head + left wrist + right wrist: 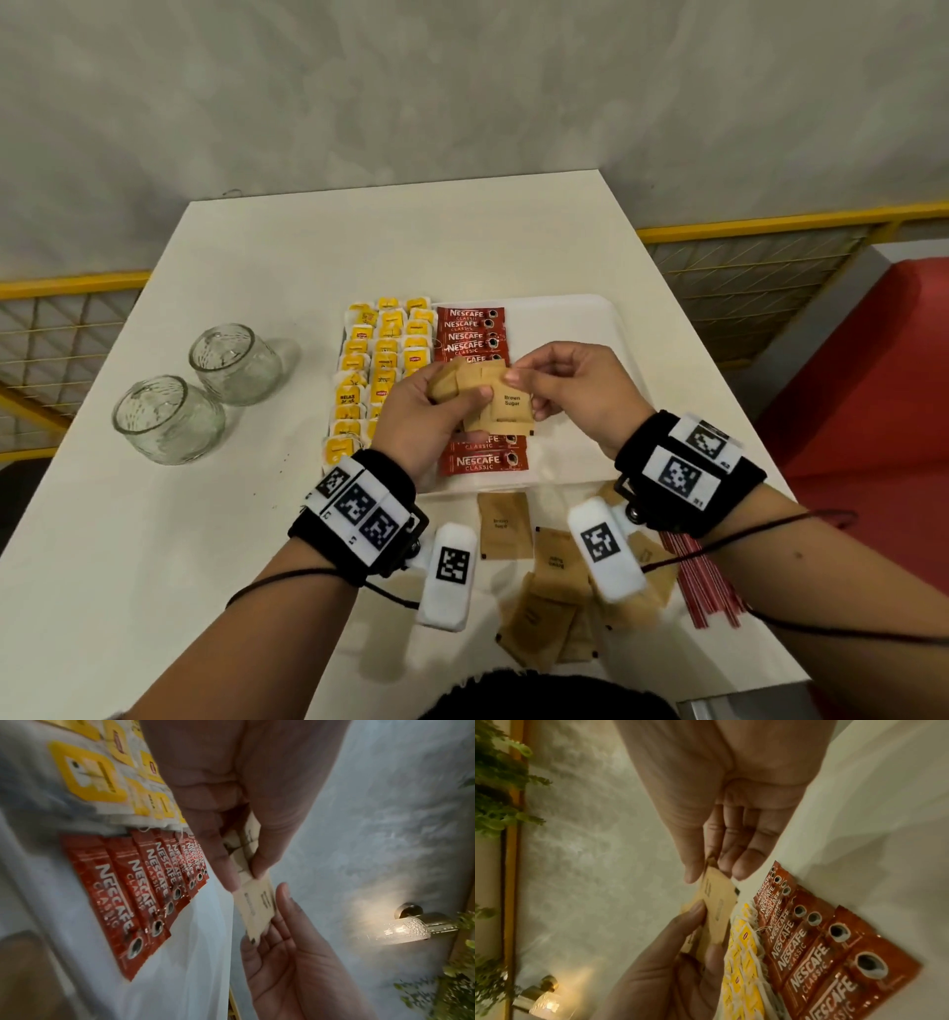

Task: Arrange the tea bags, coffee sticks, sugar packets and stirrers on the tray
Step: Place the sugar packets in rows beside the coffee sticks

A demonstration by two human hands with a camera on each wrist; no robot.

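Above the white tray (570, 318), my left hand (452, 406) grips a stack of brown sugar packets (462, 383). My right hand (518, 375) pinches the top corner of the front packet (511, 406), labelled Brown Sugar. In the right wrist view, thumb and fingers pinch that packet (716, 902). On the tray, yellow tea bags (382, 349) lie in rows at the left, with red coffee sticks (470, 331) overlapping in a column beside them. More sugar packets (506, 524) lie loose on the table in front of the tray. Red stirrers (703, 591) lie at the front right, partly hidden by my right wrist.
Two empty glass jars (236, 362) (167, 419) stand on the white table (257, 514) left of the tray. The tray's right half is bare. A yellow railing (770, 226) runs behind the table, and a red seat (873, 385) is at the right.
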